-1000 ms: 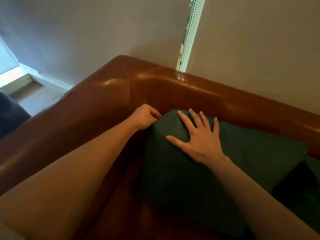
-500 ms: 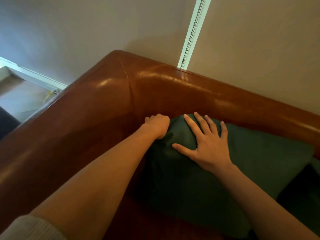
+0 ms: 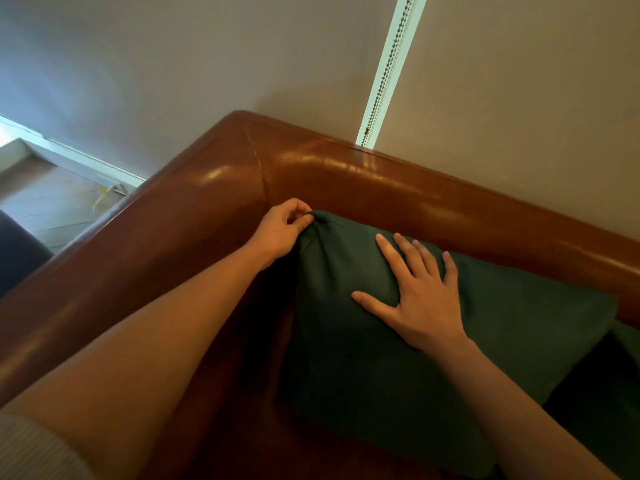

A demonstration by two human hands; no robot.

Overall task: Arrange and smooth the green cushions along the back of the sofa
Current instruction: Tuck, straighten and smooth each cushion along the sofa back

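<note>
A person's left hand pinches the top corner of a dark green cushion set in the corner of a brown leather sofa, while the right hand lies flat on the cushion's face, fingers spread; a beaded blind cord hangs against the wall behind the sofa back

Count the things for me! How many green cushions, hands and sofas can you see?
Green cushions: 2, a big cushion and the edge of a second cushion
Hands: 2, the left hand and the right hand
Sofas: 1, the brown sofa
Total: 5
</note>
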